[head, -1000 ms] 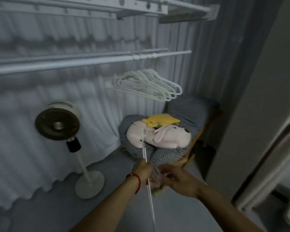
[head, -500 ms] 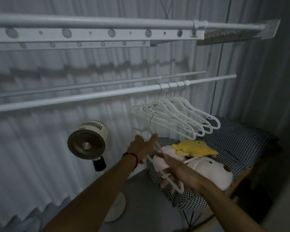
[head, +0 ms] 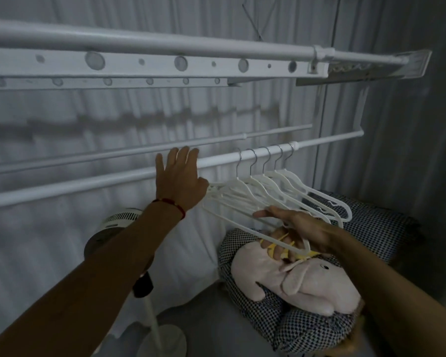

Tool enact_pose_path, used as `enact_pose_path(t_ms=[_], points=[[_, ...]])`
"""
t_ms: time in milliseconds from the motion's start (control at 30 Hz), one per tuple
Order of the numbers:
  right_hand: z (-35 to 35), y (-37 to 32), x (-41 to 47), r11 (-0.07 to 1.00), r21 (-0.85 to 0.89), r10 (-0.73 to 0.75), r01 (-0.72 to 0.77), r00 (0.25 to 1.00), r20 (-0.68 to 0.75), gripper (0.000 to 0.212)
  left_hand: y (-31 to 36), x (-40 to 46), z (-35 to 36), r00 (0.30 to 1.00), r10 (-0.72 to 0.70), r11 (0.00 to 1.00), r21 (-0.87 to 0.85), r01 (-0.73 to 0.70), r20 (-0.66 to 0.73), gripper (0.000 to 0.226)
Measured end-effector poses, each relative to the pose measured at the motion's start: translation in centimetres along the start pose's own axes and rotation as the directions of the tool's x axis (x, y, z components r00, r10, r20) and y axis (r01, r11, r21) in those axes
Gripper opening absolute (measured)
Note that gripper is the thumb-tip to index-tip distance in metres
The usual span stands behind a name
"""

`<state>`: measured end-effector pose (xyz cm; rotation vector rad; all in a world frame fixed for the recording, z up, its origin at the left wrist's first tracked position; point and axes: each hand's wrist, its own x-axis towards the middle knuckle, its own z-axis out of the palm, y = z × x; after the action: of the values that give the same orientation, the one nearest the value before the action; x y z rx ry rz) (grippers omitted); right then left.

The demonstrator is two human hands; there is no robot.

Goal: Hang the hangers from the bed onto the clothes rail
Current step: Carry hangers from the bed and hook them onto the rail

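Several white plastic hangers (head: 276, 191) hang by metal hooks on the white clothes rail (head: 88, 182), bunched toward its right end. My left hand (head: 179, 180) is raised in front of the rail, just left of the leftmost hook, with its fingers straight and nothing in it. Its thumb lies next to that hanger's shoulder. My right hand (head: 294, 229) is lower and to the right and grips the lower end of the leftmost hanger (head: 232, 217), fingers curled under its bar.
A thinner rod (head: 139, 152) runs behind the rail, and a white drying rack (head: 165, 63) is overhead. Below the hangers a chair with a checked cushion (head: 307, 328) holds a pink plush (head: 294, 282). A standing fan (head: 113, 225) is behind my left forearm, against grey curtains.
The hanger my hands carried now hangs on the rail with the others. My left hand let go of its hook end and rose to the rail; my right hand still holds it.
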<state>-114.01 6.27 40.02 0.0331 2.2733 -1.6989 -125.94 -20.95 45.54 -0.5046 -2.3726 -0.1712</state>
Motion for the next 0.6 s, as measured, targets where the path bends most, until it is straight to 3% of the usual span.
enact_pose_path(t_ms=[267,400,500,600], points=[[0.2,2.6,0.2,0.989,0.141,0.047,-0.032,0.993,-0.107,0.067,0.6,-0.2,1.6,0.988,0.072,0.994,-0.077,-0.083,-0.134,0.064],[1.1,5.1,-2.1,0.97,0.243,0.065,-0.013,0.977,-0.204,0.065,4.3,-1.7,1.3,0.964,0.173,0.958,-0.192,-0.213,-0.203,0.06],[2.3,7.7,-4.9,0.942,0.333,0.137,-0.031,0.944,-0.299,0.055,8.7,-4.1,1.8,0.931,0.257,0.828,-0.437,-0.351,-0.26,0.056],[3.2,11.3,-8.5,0.932,0.357,0.212,-0.056,0.885,-0.414,0.044,14.4,-8.0,2.4,0.917,0.301,0.553,-0.735,-0.392,-0.262,0.049]])
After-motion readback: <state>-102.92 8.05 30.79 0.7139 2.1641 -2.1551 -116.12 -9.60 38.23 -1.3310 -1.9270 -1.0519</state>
